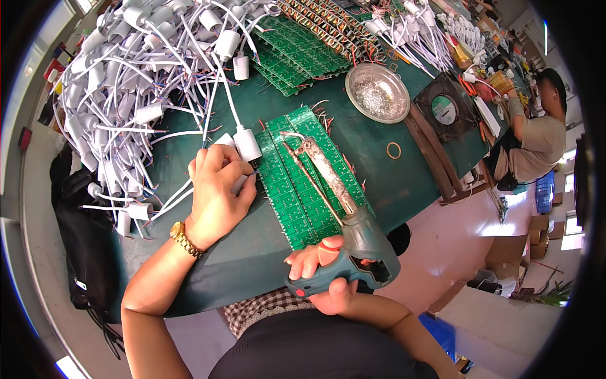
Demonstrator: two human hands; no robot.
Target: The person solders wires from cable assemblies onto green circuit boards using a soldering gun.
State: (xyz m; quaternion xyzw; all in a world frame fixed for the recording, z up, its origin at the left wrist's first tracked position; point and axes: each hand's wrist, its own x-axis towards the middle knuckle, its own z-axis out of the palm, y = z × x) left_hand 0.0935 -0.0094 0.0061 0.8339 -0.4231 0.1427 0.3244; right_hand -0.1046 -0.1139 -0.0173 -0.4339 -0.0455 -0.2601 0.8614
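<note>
My right hand (322,271) grips the teal and grey handle of a soldering gun (363,243), a finger on its orange trigger. The gun's metal barrel and thin feed tube point away from me over a panel of green circuit boards (295,183), tip above the panel's far part. My left hand (221,180) is closed on a white cabled lamp holder (239,184), mostly hidden by the fingers. A thin blue wire end pokes out towards the panel's left edge. Another white lamp holder (247,144) lies just beyond those fingers, its cable running away from me.
A big heap of white cabled lamp holders (120,95) covers the left. Farther back lie stacked green boards (297,54) and rows of components (334,28). Right of them are a metal dish (377,93), a rubber band (394,150) and a black fan (445,107). A co-worker (540,129) sits at far right.
</note>
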